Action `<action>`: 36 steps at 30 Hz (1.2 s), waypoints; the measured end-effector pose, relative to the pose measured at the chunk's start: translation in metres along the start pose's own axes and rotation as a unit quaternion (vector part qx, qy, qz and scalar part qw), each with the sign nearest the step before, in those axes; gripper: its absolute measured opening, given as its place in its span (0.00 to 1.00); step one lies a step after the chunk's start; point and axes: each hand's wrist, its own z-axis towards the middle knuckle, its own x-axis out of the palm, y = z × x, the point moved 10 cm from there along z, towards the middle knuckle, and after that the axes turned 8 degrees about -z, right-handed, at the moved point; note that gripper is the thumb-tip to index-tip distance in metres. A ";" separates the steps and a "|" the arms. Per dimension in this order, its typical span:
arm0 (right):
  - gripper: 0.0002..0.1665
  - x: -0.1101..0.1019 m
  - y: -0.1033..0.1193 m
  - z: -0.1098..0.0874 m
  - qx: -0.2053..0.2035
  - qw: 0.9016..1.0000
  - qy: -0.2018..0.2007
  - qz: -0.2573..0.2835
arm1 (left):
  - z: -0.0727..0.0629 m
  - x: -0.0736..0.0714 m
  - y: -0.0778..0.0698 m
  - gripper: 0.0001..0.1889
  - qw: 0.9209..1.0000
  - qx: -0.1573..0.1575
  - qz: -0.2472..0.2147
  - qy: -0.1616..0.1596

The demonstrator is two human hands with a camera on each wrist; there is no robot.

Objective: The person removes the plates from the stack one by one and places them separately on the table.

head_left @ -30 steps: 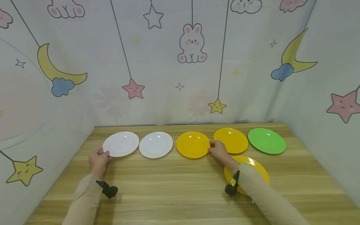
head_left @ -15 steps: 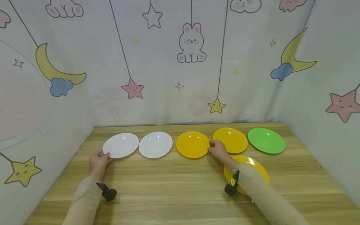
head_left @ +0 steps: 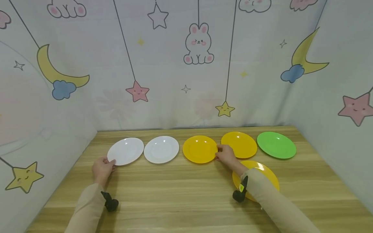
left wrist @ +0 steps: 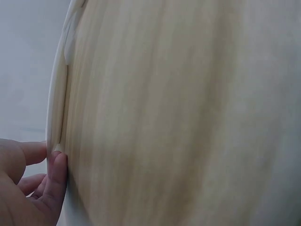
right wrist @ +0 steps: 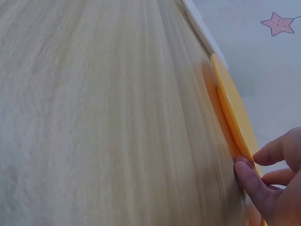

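Observation:
At the far left of the row, a white plate [head_left: 126,151] has its near left rim pinched by my left hand [head_left: 102,168]. The left wrist view shows that hand's thumb [left wrist: 57,176] on one side of the rim and fingers on the other. Right beside it lies a second white plate [head_left: 161,149]. My right hand [head_left: 228,157] pinches the right rim of the middle yellow plate [head_left: 199,149]. In the right wrist view this plate [right wrist: 235,110] appears edge-on, between thumb and forefinger.
Another yellow plate [head_left: 240,144] and a green plate [head_left: 276,145] continue the row to the right. A nearer yellow plate [head_left: 266,176] lies partly hidden under my right forearm. Patterned fabric walls [head_left: 172,110] rise behind and beside the wooden table [head_left: 175,200].
The leftmost white plate has shifted slightly nearer to me, with my left hand at its rim. My right hand and the yellow plate stay put.

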 end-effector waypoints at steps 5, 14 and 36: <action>0.28 0.000 0.003 0.000 -0.012 1.000 0.002 -0.002 | 0.001 -0.002 0.000 0.20 1.000 0.012 0.027 -0.002; 0.27 0.001 0.007 0.000 -0.022 1.000 0.003 0.022 | 0.000 -0.005 0.002 0.21 0.999 0.014 0.047 0.001; 0.29 -0.006 0.004 -0.004 0.061 0.972 -0.019 0.224 | -0.003 -0.005 -0.001 0.27 0.999 0.009 0.037 0.014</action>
